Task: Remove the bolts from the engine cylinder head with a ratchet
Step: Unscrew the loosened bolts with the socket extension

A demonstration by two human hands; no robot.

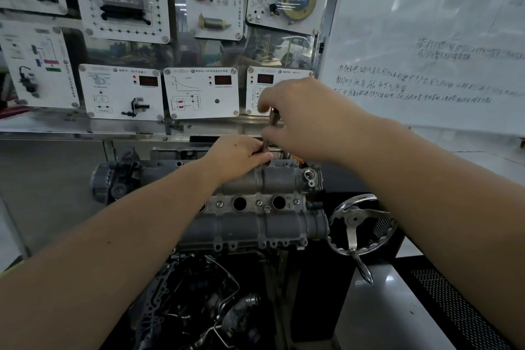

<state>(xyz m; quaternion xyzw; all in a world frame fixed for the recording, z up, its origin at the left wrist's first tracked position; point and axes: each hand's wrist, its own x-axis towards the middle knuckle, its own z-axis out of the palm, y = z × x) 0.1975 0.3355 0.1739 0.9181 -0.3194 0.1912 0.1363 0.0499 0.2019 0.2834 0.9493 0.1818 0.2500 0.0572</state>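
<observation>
The grey engine cylinder head (272, 179) lies across the middle of the head view on a stand. Several bolts (259, 203) sit along its middle row between round plug holes. At the head's far edge an upright dark ratchet tool (274, 118) stands. My right hand (306, 119) is closed around its upper part. My left hand (238, 155) grips the tool's lower end where it meets the far edge. The tool's tip and the bolt under it are hidden by my fingers.
A metal handwheel (359, 224) with a pointed crank handle sits right of the head. Engine parts and hoses (199, 298) hang below. Behind stands a training board (201, 94) with instrument panels, and a whiteboard (431, 51) with writing leans at the right.
</observation>
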